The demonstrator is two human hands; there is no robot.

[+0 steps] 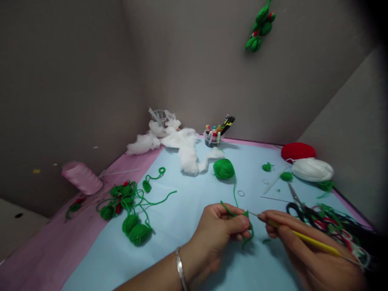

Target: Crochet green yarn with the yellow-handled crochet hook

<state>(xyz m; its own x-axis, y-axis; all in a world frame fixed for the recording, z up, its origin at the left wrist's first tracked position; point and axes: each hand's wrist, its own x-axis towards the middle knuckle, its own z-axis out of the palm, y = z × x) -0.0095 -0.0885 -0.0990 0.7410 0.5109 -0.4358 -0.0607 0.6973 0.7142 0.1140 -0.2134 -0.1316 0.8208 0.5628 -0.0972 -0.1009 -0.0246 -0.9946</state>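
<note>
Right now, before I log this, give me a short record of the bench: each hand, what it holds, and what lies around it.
left hand: pinches green yarn
left wrist: silver bangle
right hand: holds yellow-handled crochet hook
yarn line: runs up to green yarn ball
right side: scissors, red yarn ball, white yarn ball
left side: crocheted green pieces
back: white stuffing
surface: pale blue sheet

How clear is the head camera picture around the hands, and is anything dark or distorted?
Head view: soft, even light, with a faint shadow under the green yarn ball; the left hand and right hand look slightly soft but readable; the right edge fades to black over the tangled yarn; the wide lens bends the walls.
</note>
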